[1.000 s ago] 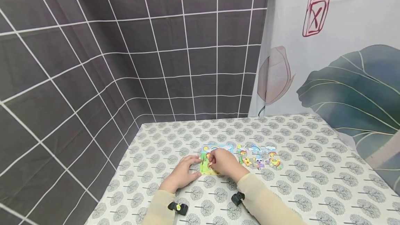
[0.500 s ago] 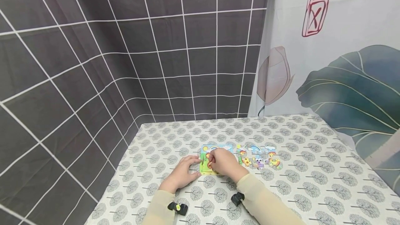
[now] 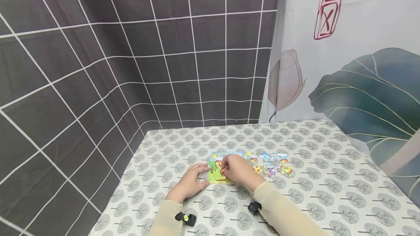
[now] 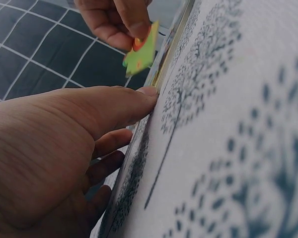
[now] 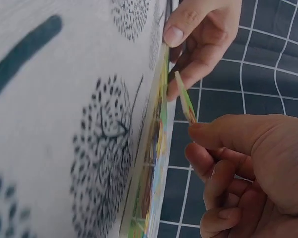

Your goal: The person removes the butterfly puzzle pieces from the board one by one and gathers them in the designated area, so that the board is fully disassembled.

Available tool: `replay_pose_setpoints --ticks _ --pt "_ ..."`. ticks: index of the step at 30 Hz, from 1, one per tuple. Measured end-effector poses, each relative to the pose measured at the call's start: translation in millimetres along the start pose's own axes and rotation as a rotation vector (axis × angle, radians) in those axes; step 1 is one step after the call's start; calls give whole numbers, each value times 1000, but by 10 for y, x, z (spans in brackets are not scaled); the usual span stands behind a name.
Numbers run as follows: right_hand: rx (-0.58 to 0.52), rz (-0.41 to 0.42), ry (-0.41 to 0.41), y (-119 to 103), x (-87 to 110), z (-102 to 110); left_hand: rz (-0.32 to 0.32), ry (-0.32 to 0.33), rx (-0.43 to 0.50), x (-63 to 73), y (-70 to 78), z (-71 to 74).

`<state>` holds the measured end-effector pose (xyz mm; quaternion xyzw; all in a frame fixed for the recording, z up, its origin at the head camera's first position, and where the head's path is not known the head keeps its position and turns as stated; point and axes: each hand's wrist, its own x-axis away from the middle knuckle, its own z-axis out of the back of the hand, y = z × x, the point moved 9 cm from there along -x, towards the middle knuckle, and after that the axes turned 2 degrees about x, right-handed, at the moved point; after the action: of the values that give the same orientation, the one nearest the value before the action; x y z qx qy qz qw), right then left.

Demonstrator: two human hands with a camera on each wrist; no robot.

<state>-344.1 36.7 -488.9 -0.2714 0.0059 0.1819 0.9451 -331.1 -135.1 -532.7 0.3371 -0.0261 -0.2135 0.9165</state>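
My right hand [image 3: 242, 171] pinches a green puzzle piece [image 4: 140, 57] with red and yellow on it between thumb and fingers. In the right wrist view the piece is seen edge-on, raised and tilted above the puzzle board [image 5: 161, 131]. That thin, colourful board lies flat on the table in the head view, with a sun and rainbow along its top; the right hand hides much of it. My left hand [image 3: 189, 182] rests at the board's left edge, fingers extended and thumb tip [image 4: 150, 91] at the near corner.
Several loose puzzle pieces [image 3: 270, 170] lie spread to the right of the board. A tree-print cloth [image 3: 183, 143] covers the table. Dark grid-patterned fabric [image 3: 197, 65] hangs behind and to the left, and a lotus-print curtain [image 3: 354, 94] hangs at the right.
My right hand has shifted slightly up and to the right, with the piece in its fingers lifting a little off the board. The left hand stays against the board's edge.
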Motion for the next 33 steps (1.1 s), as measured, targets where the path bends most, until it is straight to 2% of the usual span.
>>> replay_pose_setpoints --ticks 10,24,33 --pt "-75 11 -6 157 138 107 -4 4 -14 13 0 2" --pt "-121 -14 -6 528 386 252 -2 5 -3 8 -3 1" --pt "-154 -30 6 706 557 359 30 2 6 8 -26 -3"
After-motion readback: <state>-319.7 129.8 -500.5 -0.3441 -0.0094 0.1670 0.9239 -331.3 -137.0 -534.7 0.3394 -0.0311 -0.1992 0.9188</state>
